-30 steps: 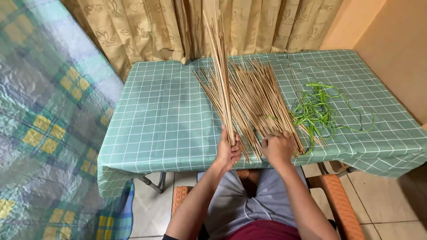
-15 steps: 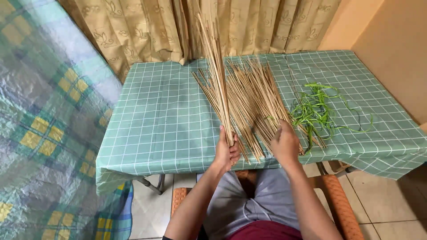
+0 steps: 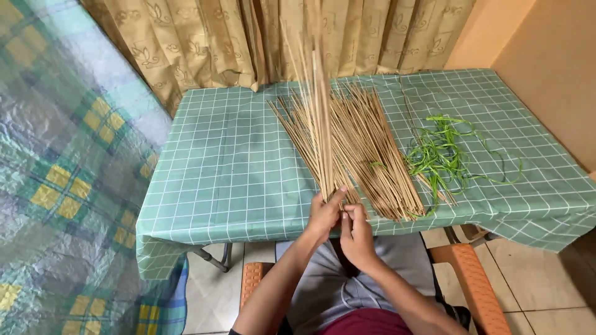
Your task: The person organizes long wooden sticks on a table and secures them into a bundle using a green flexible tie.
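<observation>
1. Curtain (image 3: 205, 43), tan with a leaf pattern, hangs along the far side behind the table.
2. Tabletop (image 3: 230, 167) under a green cloth with a white grid; it fills the middle of the view, its cloth edge hanging over on the near side.
3. Checked blanket (image 3: 56, 186), blue, green and yellow, lies at the left, just beside the table.
4. Orange chair (image 3: 472, 279) at the near edge, the person seated in it.
5. Pile of thin tan sticks (image 3: 372, 149) lies flat at the tabletop's centre, fanned toward the far side.
6. Tangle of green leaf strips (image 3: 441, 155) lies just right of the pile, touching its right edge.
7. Upright bundle of sticks (image 3: 318, 118) rises from the near edge toward the curtain.
8. Left hand (image 3: 326, 214) is clenched round the bundle's lower end.
9. Right hand (image 3: 355, 232) sits just beside the left, fingers pinched at the bundle's base; its exact grasp is hard to tell.
</observation>
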